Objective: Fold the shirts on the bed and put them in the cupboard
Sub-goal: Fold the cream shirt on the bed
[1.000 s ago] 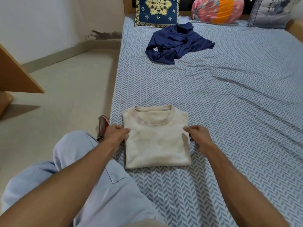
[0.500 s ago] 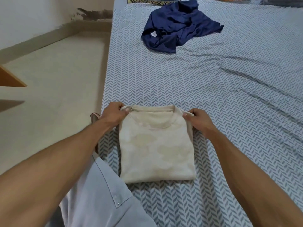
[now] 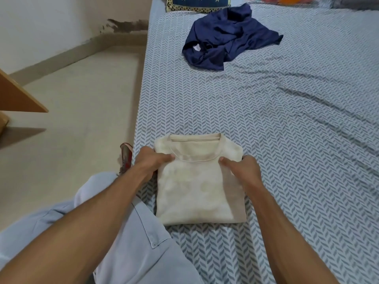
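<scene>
We grip the folded cream shirt [image 3: 196, 187] at both edges, left hand [image 3: 150, 161] and right hand [image 3: 243, 171], seemingly fingers underneath, on the bed [image 3: 287, 140] near us; the navy shirt [image 3: 227, 35] lies crumpled far off.

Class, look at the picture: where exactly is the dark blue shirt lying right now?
In the head view the dark blue shirt lies crumpled at the far end of the bed, just in front of the blue patterned cushion, well beyond the folded cream shirt.
</scene>
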Action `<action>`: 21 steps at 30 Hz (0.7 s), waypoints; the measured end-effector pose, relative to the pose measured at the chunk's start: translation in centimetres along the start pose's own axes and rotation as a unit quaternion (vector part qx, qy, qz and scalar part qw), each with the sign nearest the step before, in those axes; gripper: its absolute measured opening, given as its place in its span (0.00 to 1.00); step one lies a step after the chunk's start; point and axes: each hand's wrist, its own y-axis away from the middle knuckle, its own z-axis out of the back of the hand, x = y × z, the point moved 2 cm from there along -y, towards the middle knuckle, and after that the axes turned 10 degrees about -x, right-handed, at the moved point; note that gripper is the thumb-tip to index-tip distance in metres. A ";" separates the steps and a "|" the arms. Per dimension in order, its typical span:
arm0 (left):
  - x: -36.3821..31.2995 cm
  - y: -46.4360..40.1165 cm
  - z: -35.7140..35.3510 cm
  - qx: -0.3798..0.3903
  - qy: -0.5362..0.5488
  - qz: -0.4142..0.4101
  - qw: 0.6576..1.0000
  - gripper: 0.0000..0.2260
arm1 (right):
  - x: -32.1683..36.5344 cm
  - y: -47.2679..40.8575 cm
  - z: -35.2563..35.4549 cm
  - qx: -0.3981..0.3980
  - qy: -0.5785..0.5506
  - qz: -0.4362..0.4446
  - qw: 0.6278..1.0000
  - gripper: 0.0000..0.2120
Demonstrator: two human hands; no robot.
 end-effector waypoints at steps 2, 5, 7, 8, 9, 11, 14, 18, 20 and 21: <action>-0.1 0.4 -0.4 0.037 0.020 0.024 0.999 0.24 | 0.1 -0.2 0.0 0.055 -0.077 -0.032 0.995 0.33; -0.1 0.9 -0.7 0.068 0.044 0.024 0.996 0.27 | 0.9 -0.3 0.4 0.138 -0.120 -0.066 0.981 0.24; 0.1 1.2 -0.6 0.078 0.072 0.013 0.994 0.26 | 1.5 -0.1 0.8 0.173 -0.129 -0.077 0.973 0.23; 0.2 1.4 -0.5 0.085 0.101 0.013 0.991 0.24 | 1.8 0.0 1.0 0.188 -0.146 -0.075 0.968 0.23; 0.3 1.7 -0.4 0.097 0.137 0.019 0.986 0.22 | 2.0 0.3 1.1 0.201 -0.171 -0.073 0.962 0.23; 0.4 2.4 -0.2 0.125 0.193 0.026 0.973 0.17 | 2.1 0.8 1.6 0.221 -0.219 -0.062 0.948 0.21; -0.1 3.6 0.2 0.150 0.211 0.021 0.966 0.15 | 2.8 1.7 2.3 0.243 -0.250 -0.046 0.936 0.16; -2.1 5.8 2.5 0.163 0.210 0.006 0.964 0.12 | 5.0 3.4 4.1 0.259 -0.265 -0.003 0.929 0.14; -3.3 7.0 4.3 0.180 0.205 -0.019 0.962 0.13 | 6.4 4.4 5.3 0.266 -0.275 0.024 0.924 0.14; -3.8 7.7 5.2 0.186 0.202 -0.035 0.961 0.14 | 7.1 4.8 5.7 0.269 -0.280 0.033 0.921 0.15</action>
